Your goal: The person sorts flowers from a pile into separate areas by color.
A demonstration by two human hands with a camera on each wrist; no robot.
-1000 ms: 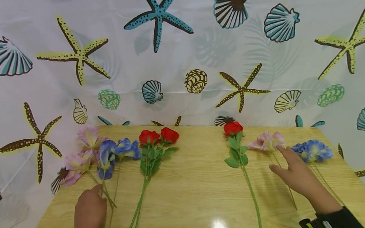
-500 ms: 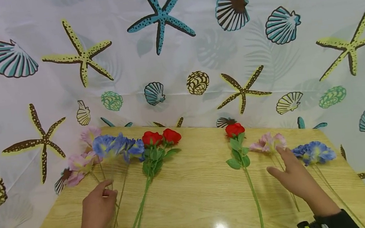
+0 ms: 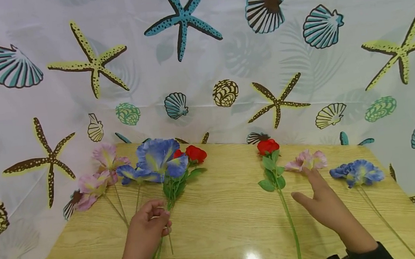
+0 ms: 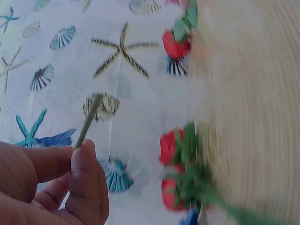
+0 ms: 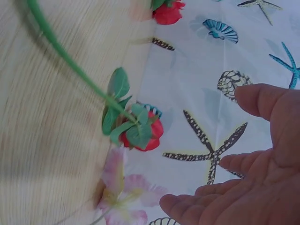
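Note:
My left hand (image 3: 147, 226) pinches the thin green stem (image 4: 87, 123) of a blue artificial flower (image 3: 157, 154), its bloom raised and hiding part of the red roses. Behind it to the left lies another blue flower (image 3: 130, 174). Two red roses (image 3: 196, 153) with leafy stems lie near the left hand. My right hand (image 3: 323, 208) hovers with fingers spread and holds nothing; a fingertip overlaps the pink flower (image 3: 307, 160) in the head view, though I cannot tell whether they touch. A single red rose (image 3: 268, 146) lies left of that hand.
Pink flowers (image 3: 93, 184) lie at the table's far left. Beyond the right hand is a blue flower (image 3: 360, 172) with a long stem. All rest on a light wooden table (image 3: 231, 211), backed by a white cloth (image 3: 205, 68) printed with shells and starfish.
The left hand has lifted a blue flower from the left group and carried it rightward, over toward the two roses. The right hand has shifted slightly left, still spread.

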